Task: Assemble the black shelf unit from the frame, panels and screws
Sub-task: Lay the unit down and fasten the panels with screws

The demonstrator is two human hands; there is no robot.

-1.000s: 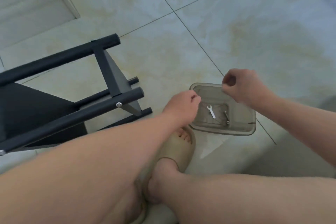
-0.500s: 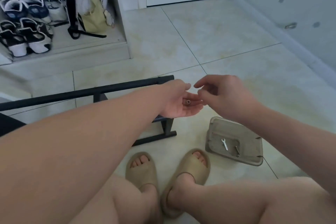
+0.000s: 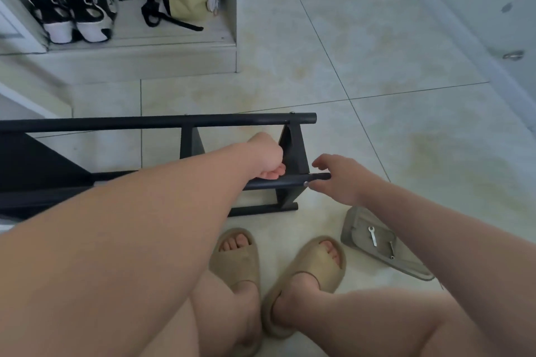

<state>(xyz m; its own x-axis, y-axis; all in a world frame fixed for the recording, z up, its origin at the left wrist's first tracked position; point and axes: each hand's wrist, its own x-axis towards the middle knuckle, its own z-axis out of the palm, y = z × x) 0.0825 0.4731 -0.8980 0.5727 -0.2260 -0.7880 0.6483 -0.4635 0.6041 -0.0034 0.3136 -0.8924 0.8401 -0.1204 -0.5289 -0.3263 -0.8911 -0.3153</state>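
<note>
The black shelf frame (image 3: 293, 153) lies on its side on the tiled floor, its dark panel (image 3: 34, 168) at the left. My left hand (image 3: 266, 158) is curled, its fingertips on the near tube (image 3: 261, 184). My right hand (image 3: 339, 180) is at that tube's end with thumb raised and fingers spread; one fingertip touches beside a silver screw head (image 3: 305, 182) in the tube. Whether my left fist holds any small part is hidden.
A grey plastic tray (image 3: 353, 223) lies on the floor at the right, holding a small wrench (image 3: 372, 236) and a short metal key (image 3: 391, 249). My feet in beige slippers (image 3: 307, 266) are just below the frame. A shoe cabinet (image 3: 121, 46) stands behind.
My hands were together above the frame, the right picking a small part from the left palm. Both have dropped to the near tube, and the view has tilted down.
</note>
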